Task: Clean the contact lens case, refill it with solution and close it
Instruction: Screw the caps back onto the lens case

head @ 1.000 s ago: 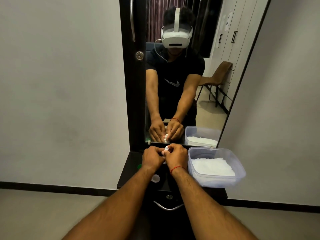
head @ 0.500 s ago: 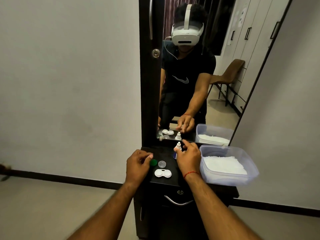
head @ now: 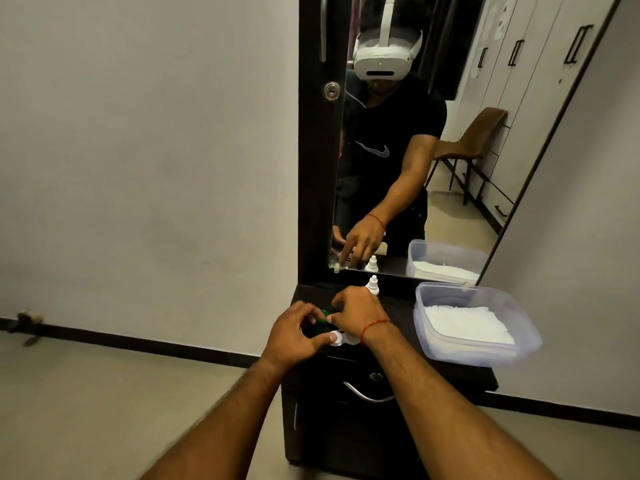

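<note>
Standing along the table's back edge, the mirror [head: 450,168] lets the person watch the work from the other side. The dark table [head: 401,317] is narrow, so the plastic tub [head: 478,356] of white wipes fills its right end, probably kept within reach for drying.

Both hands meet near the front-left corner. The left hand [head: 294,332] has its thumb laid on the left cup of the lens case [head: 341,338], likely to steady it, with its fingers curled toward the green cap [head: 323,317]. The right hand [head: 356,313] curls over the same spot, its thumb tip against the cap. Which hand actually has hold of the cap I cannot tell.

The solution bottle [head: 373,285] stands upright near the back edge, just behind the right hand and let go of, probably parked out of the way. The white case lies flat by the front edge, partly hidden under the right wrist. The cap sits just behind it, apparently about to be screwed on.
</note>
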